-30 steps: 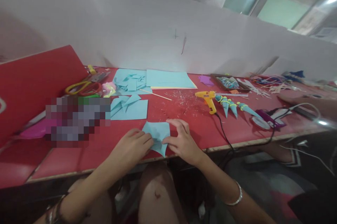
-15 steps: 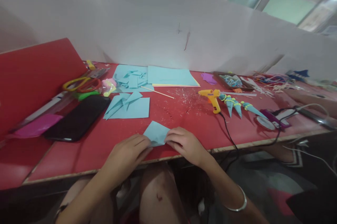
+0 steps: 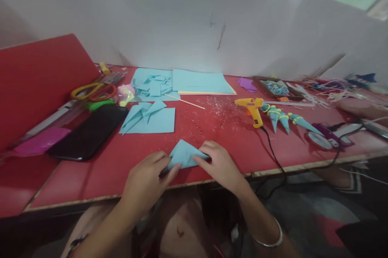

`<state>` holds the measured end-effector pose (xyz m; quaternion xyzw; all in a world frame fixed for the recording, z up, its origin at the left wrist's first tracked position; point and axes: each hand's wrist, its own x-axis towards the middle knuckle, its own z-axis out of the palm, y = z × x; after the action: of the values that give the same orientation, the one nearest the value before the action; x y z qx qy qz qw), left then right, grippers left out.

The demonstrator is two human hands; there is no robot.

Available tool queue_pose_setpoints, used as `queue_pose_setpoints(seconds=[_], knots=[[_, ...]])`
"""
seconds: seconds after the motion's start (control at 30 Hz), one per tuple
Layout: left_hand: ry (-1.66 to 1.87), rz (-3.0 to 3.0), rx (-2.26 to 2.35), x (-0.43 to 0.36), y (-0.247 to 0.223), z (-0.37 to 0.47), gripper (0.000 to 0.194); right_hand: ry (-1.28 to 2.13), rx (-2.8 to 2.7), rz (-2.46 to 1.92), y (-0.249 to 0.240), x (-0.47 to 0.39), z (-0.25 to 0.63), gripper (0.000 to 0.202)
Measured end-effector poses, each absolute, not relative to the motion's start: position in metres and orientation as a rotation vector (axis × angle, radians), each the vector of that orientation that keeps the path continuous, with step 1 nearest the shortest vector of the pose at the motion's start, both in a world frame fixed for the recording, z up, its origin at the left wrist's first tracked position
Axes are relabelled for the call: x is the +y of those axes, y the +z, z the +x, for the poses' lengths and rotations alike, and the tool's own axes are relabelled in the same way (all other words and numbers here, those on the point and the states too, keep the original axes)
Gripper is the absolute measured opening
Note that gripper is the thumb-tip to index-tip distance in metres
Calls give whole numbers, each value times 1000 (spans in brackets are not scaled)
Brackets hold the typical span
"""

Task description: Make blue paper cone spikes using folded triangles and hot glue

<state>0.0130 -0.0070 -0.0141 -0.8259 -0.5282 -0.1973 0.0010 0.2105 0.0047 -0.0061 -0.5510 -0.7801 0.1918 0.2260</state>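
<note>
A light-blue sheet of paper (image 3: 185, 153), folded to a peak that points away from me, lies near the table's front edge. My left hand (image 3: 151, 169) grips its left corner, thumb on top and fingers at the edge. On the right corner, my right hand (image 3: 216, 163) pinches the paper between thumb and fingers. Behind my left hand are light-blue paper squares (image 3: 162, 122) with folded pieces (image 3: 145, 111) on top. Small folded blue pieces (image 3: 155, 87) are heaped farther back.
A yellow glue gun (image 3: 253, 108) with a black cord lies right of centre, beside blue paper cones (image 3: 283, 120). A black phone (image 3: 91, 132) and scissors (image 3: 87, 91) lie left. A paper stack (image 3: 201, 82) and thin stick (image 3: 189, 102) are behind. Another person's arm (image 3: 363, 110) rests far right.
Both hands have shifted their grip to the paper's outer corners, thumbs now on top. The paper looks wider and more triangular than before. The camera view has tilted slightly.
</note>
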Motion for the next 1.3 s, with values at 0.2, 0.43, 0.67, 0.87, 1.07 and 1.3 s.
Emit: queue_pose_setpoints(seconds=[0.2,0.43,0.67,0.87,1.07,1.3], knots=[[-283,-2534,-1946,-6,1,19,35,368,-2210,-1665,-6,8,202,26],[-6,-2475,-2092,-3,14,27,30,300,-2263,-1775,-4,11,197,23],[38,-2500,-2085,-2,13,28,29,264,-2323,-1795,-5,12,195,23],[50,-2486,-2045,-3,13,28,30,217,-2306,-1795,-8,12,195,22],[62,-2485,-2015,-2,13,28,29,183,-2309,-1791,-8,12,194,23],[-4,-2487,-1947,-3,12,27,28,164,-2332,-1810,-9,13,193,24]])
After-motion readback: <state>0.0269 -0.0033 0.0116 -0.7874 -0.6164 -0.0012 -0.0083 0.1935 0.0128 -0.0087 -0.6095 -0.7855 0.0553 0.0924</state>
